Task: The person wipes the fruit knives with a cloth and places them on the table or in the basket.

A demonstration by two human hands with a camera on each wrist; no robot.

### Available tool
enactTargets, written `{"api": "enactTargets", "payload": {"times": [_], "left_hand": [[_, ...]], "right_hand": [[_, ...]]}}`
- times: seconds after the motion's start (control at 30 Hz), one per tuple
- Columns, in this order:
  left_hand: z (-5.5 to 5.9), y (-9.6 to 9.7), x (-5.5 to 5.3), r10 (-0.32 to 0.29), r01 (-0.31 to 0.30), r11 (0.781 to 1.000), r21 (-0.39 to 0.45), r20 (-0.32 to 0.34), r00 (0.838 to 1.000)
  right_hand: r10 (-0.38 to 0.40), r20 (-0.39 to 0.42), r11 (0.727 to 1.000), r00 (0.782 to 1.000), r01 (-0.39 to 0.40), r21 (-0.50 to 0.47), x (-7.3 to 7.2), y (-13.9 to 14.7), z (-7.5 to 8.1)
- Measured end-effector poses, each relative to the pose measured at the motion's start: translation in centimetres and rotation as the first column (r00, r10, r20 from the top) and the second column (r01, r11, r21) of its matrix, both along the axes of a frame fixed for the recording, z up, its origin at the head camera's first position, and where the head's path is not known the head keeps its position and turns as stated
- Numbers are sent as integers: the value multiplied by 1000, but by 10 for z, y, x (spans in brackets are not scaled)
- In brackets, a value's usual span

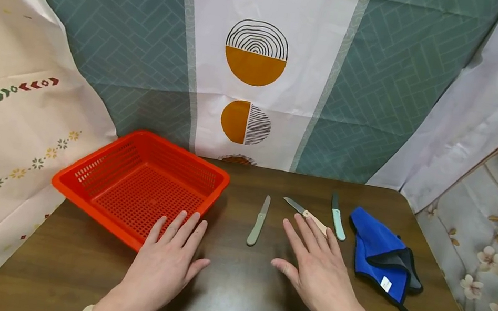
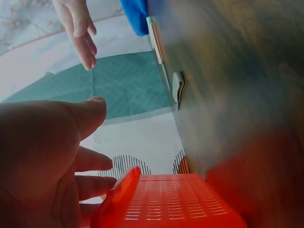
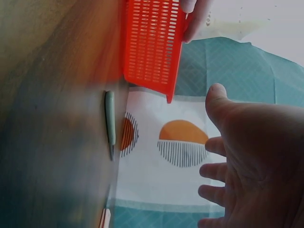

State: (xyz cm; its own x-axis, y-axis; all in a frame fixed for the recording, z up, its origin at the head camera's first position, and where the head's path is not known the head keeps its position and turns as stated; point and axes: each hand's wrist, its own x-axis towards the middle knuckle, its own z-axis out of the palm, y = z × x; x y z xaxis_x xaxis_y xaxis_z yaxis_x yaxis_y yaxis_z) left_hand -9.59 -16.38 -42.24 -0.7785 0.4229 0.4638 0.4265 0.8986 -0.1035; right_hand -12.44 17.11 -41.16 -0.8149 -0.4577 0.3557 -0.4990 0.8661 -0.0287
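The left hand (image 1: 167,261), empty, fingers outstretched, is right by the red basket (image 1: 148,192); the right hand (image 1: 318,271), just as empty and spread, hovers near the peach-handled knife (image 1: 315,219), with the green-handled knife (image 1: 259,223) ahead, between the two.

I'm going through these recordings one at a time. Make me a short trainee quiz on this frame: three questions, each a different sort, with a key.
1. Count: how many knives lie on the table?
2. True or false: in the head view, the blue cloth lies to the right of all the knives.
3. Which one: which of the person's hands is nearer the red basket?

Key:
1. Three.
2. True.
3. The left hand.
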Motion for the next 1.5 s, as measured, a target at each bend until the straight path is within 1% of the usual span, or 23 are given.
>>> {"api": "enactTargets", "payload": {"times": [0.07, 0.17, 0.37, 0.53, 0.8, 1.0, 1.13, 1.3, 1.5], "left_hand": [[0, 2, -2, -5, 5, 1000, -4, -14, 1000], [-1, 4, -6, -3, 3, 1000, -14, -19, 1000], [1, 10, -14, 12, -11, 1000, -26, 19, 1000], [2, 15, -23, 16, -15, 999, -32, 28, 999], [5, 23, -35, 19, -18, 999, -30, 55, 998], [6, 27, -44, 20, -19, 1000, -12, 64, 998], [6, 28, -48, 25, -25, 1000, -7, 69, 997], [5, 29, -53, 35, -35, 999, -5, 80, 996], [6, 30, -61, 59, -58, 998, -17, 117, 991]], "right_hand": [[-5, -1, 1000, 1000, 5, -1, 0, 1, 0], [-10, -2, 1000, 1000, 10, -7, -2, 1, 0], [-16, 4, 1000, 1000, 16, -19, -7, 2, 1], [-24, 8, 999, 1000, 24, -23, -14, 4, 1], [-75, 23, 997, 997, 76, -23, -24, 17, 0], [-117, 24, 993, 993, 117, -17, -33, 32, -2], [-158, 47, 987, 986, 158, -3, -41, 45, -5], [-213, 89, 977, 973, 211, 28, -51, 64, -10], [-280, 127, 960, 952, 275, 55, -60, 89, -16]]}}
